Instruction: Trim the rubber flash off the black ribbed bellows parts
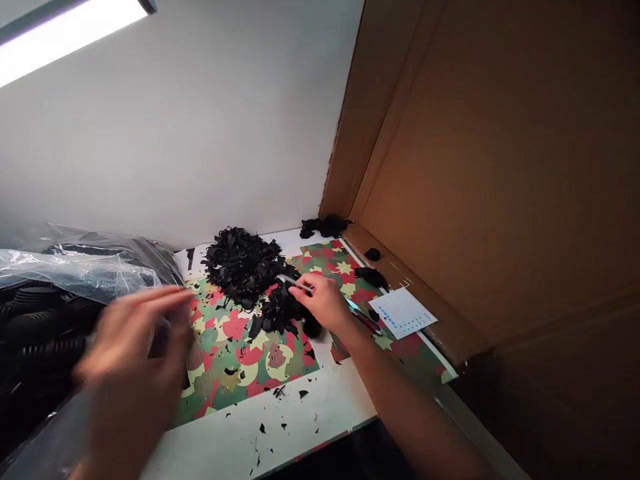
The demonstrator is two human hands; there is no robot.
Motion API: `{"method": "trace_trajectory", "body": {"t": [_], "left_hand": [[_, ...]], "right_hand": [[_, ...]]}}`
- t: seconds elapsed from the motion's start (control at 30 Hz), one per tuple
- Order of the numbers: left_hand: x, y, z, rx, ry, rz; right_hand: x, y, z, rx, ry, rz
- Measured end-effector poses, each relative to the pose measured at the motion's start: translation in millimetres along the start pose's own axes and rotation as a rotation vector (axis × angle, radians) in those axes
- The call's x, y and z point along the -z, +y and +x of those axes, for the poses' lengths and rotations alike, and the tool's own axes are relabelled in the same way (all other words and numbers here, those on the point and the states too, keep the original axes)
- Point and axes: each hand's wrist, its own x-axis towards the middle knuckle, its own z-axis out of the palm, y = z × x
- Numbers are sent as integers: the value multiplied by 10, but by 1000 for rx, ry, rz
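My right hand (323, 300) is closed around a slim silvery tool (296, 283), whose exact kind I cannot make out. The tool's tip points left, at the edge of a heap of black scraps (243, 267). My left hand (135, 333) is raised on the left, beside a clear plastic bag (107, 270). Motion smears its fingers, and whether anything is in them does not show. Black ribbed pieces (37, 300) lie in and under the bag. A red, green and cream patterned sheet (235, 373) lies beneath the heap, strewn with small black bits.
A white card with blue print (404, 313) lies on the right, near a shiny teal-edged tool (363, 312). Black lumps (325, 227) sit in the back corner. Tall cardboard (480, 167) stands along the right, a pale wall (210, 120) behind. A lamp (70, 33) hangs upper left.
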Motion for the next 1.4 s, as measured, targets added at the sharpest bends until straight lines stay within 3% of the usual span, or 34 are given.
{"method": "trace_trajectory", "body": {"t": [0.07, 0.1, 0.17, 0.23, 0.3, 0.43, 0.5, 0.63, 0.87, 1.07, 1.23, 1.3, 1.4], "left_hand": [[-420, 38, -112, 109, -300, -23], [-599, 27, -147, 196, -397, -109], [-851, -42, -181, 345, -471, -291], [-953, -124, -194, 459, -452, -431], [-953, -171, -209, 516, -398, -483], [-892, -166, -241, 560, -344, -471], [-889, -162, -243, 558, -347, -452], [-906, -203, -235, 449, -344, -299], [-903, -195, -285, 254, -334, -69], [-936, -173, -318, 178, -240, -58], [-856, -177, -375, 140, -127, -199], [-834, -179, -388, 180, -117, -318], [-842, -220, -373, 406, -164, -503]], "right_hand": [[-34, -61, -44, 14, 87, 15], [-63, -97, -81, 47, 118, 35], [-129, -164, -167, 167, 121, 108], [-176, -204, -234, 301, 62, 205], [-181, -211, -252, 334, 24, 288], [-133, -187, -182, 165, 124, 398], [-144, -201, -154, 142, 105, 433], [-249, -288, -176, 158, 43, 391], [-273, -381, -238, 222, 111, 208], [-374, -420, -69, -1, 51, 243], [-429, -174, 177, -90, 111, 229], [-369, -30, 249, -122, 132, 202], [-255, 116, 276, -126, 90, 140]]}}
